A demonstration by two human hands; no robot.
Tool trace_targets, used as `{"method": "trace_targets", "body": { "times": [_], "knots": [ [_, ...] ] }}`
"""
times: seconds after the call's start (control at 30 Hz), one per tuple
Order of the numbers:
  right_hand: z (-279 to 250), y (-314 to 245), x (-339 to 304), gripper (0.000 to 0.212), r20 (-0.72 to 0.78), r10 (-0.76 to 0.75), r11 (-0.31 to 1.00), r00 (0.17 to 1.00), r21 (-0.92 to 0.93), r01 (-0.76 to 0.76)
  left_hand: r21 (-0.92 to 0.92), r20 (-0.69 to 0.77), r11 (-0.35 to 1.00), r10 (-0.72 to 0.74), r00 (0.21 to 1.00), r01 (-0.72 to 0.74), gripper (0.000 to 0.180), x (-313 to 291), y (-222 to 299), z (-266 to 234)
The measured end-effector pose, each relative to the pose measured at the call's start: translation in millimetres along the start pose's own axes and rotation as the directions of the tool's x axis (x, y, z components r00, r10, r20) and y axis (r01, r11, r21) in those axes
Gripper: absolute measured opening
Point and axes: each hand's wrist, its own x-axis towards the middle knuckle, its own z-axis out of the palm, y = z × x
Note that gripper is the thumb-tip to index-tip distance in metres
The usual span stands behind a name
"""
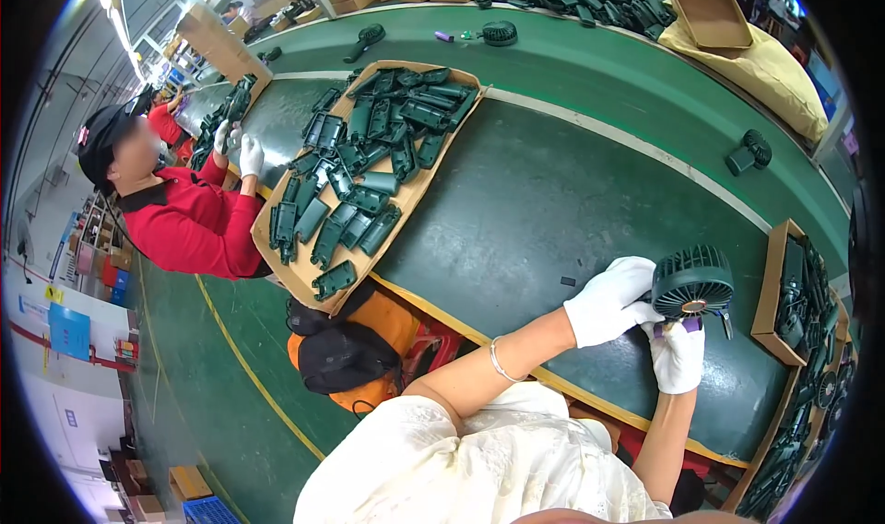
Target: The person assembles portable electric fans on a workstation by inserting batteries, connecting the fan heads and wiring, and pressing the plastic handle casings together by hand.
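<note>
A dark green handheld fan (693,280) with a round caged head is held above the workbench at the right. My left hand (611,301), in a white glove, is closed at the left side of the fan, its fingertips below the head. From beneath, my gloved right hand (679,358) is closed around the fan's lower part. Between the hands shows a bit of a purple battery cell (690,325). A short loose piece with a light tip hangs at the fan's right side. My gloves hide most of the fan's lower part.
A cardboard tray (369,268) heaped with dark green casings lies left on the green bench (544,188). Cardboard boxes (767,289) of parts stand at the right. Beyond, a green conveyor belt (599,82) carries several fans. A co-worker in red (189,215) handles parts at the far left.
</note>
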Motion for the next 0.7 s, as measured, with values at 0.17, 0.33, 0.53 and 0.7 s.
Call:
{"method": "trace_targets", "body": {
  "times": [0.17, 0.33, 0.53, 0.7],
  "knots": [
    [-11, 8, -4, 0.031, -0.211, -0.218, 0.913, 0.953, -0.39, 0.123, -0.007, 0.084, 1.0, 0.0, 0.997, 0.001, 0.035, 0, 2, 7],
    [-15, 4, -4, 0.027, -0.219, -0.352, 0.812, 0.91, -0.556, 0.18, 0.001, 0.108, 0.882, -0.469, 0.876, 0.472, 0.021, 11, 18, 1],
    [15, 13, 4, 0.023, 0.005, -0.224, 0.739, 0.975, -0.651, 0.173, 0.349, 0.141, 0.935, -0.112, 0.984, 0.057, 0.022, -9, -26, 0],
    [19, 6, 5, 0.02, 0.014, -0.328, 0.618, 0.945, -0.753, 0.226, -0.616, 0.355, 0.323, -0.701, 0.619, 0.718, 0.031, 11, 11, -5]
  ]
}}
